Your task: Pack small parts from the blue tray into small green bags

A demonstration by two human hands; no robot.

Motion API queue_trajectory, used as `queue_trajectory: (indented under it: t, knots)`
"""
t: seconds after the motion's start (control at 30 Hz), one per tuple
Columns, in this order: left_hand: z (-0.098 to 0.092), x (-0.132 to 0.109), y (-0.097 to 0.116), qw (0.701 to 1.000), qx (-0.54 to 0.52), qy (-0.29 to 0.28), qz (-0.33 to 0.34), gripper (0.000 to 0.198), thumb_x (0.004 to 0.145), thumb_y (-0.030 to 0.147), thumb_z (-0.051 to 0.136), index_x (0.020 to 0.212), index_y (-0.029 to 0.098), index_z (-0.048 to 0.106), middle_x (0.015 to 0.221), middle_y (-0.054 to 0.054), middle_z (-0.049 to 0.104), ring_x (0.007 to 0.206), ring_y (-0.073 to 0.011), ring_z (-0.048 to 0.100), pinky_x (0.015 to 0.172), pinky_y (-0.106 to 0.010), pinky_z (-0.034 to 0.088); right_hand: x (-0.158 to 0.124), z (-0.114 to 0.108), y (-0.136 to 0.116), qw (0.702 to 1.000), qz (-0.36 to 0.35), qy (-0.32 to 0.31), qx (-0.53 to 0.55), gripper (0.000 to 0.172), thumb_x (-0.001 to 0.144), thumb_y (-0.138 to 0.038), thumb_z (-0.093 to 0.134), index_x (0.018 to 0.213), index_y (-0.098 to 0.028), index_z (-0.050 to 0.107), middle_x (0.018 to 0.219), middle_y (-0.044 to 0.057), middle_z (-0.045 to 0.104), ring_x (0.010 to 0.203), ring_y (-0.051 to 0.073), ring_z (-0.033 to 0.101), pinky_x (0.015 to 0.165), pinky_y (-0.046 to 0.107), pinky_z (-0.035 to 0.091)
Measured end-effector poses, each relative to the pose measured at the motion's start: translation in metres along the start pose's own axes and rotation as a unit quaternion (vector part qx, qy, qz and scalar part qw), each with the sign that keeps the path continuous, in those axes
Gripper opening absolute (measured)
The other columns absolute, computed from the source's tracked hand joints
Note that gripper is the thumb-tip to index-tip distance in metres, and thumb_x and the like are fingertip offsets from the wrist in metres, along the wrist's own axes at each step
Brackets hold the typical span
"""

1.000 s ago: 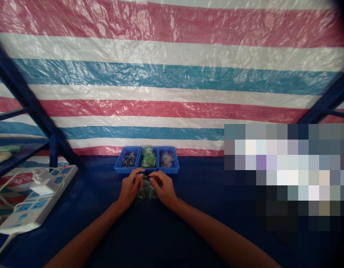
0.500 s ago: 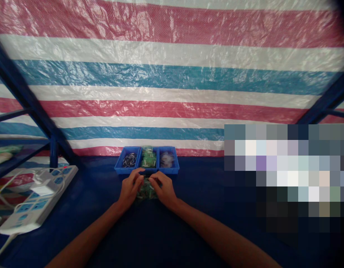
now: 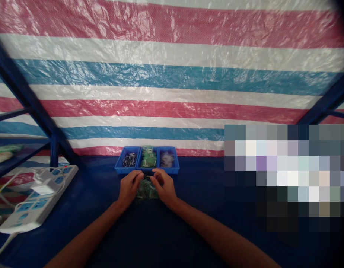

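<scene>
My left hand [image 3: 129,188] and my right hand [image 3: 164,187] meet over a clear bag of small green parts [image 3: 146,191] lying on the dark blue table. Both hands have curled fingers pinching a thin, stretched band or strip [image 3: 146,176] at the bag's top. Just beyond them stand three small blue bins: the left bin [image 3: 128,161] holds dark pin-like parts, the middle bin [image 3: 148,160] green parts, the right bin [image 3: 168,160] pale clear-wrapped parts.
A white power strip [image 3: 35,203] with plugs and cables lies at the left. A blue metal rack frame [image 3: 53,149] with shelves stands at the far left. A striped red, white and blue tarp [image 3: 172,82] hangs behind the bins. A blurred patch covers the right.
Both hands have stayed at the bag. The fingertips have shifted slightly upward and the thin strip between them now shows stretched.
</scene>
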State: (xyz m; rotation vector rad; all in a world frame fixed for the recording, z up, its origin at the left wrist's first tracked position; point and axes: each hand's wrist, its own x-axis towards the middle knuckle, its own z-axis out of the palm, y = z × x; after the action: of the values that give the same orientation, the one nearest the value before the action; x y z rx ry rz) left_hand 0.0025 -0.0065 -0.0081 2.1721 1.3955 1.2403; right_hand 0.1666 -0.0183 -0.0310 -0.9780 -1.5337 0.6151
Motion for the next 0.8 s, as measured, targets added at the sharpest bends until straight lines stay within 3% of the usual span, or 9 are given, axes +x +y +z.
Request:
queue_trajectory:
  t: [0.3,0.43,0.5,0.6,0.8]
  knots:
    - [-0.0016,-0.0007,0.0,1.0,0.015,-0.001,-0.011,0.032,0.089,0.036,0.045,0.068,0.017,0.059,0.051,0.004,0.054,0.047,-0.0098,0.051,0.054,-0.02,0.04,0.0016,-0.001,-0.003,0.999,-0.034,-0.027,-0.027,0.017,0.088,-0.031,0.051,0.085,-0.019,0.063,0.075,0.002,0.059,0.066,0.013,0.053,0.062,0.024,0.042]
    - [-0.0006,-0.0024,-0.0015,1.0,-0.019,-0.006,0.0,0.024,0.087,0.037,0.049,0.085,0.017,0.063,0.069,0.0,0.065,0.053,-0.0105,0.055,0.056,-0.021,0.045,0.0023,-0.002,-0.0044,0.999,-0.022,-0.01,-0.041,0.023,0.089,-0.032,0.047,0.079,-0.018,0.062,0.072,0.002,0.057,0.064,0.013,0.052,0.061,0.024,0.04]
    - [0.0008,-0.0032,-0.0024,0.999,-0.035,0.0,0.006,0.023,0.085,0.037,0.053,0.093,0.017,0.063,0.081,-0.002,0.068,0.056,-0.0113,0.058,0.058,-0.022,0.047,0.0025,-0.0023,-0.0041,0.999,-0.011,0.003,-0.037,0.024,0.09,-0.032,0.046,0.079,-0.018,0.061,0.071,0.002,0.057,0.064,0.013,0.052,0.06,0.024,0.039]
    - [0.0023,-0.0035,-0.0028,0.999,-0.039,0.003,0.015,0.021,0.085,0.036,0.054,0.089,0.018,0.064,0.087,-0.004,0.068,0.059,-0.0115,0.059,0.059,-0.022,0.048,0.0028,-0.0022,-0.003,1.0,0.002,0.01,-0.027,0.026,0.091,-0.033,0.045,0.078,-0.018,0.061,0.071,0.002,0.057,0.065,0.014,0.052,0.06,0.024,0.039]
    - [0.0014,-0.0016,-0.0004,1.0,-0.028,-0.003,-0.004,0.022,0.087,0.035,0.049,0.082,0.018,0.061,0.071,0.001,0.064,0.049,-0.009,0.052,0.056,-0.021,0.044,0.0016,-0.0002,-0.0008,1.0,0.007,0.002,-0.003,0.019,0.088,-0.032,0.051,0.093,-0.018,0.062,0.074,0.002,0.058,0.062,0.013,0.052,0.059,0.024,0.04]
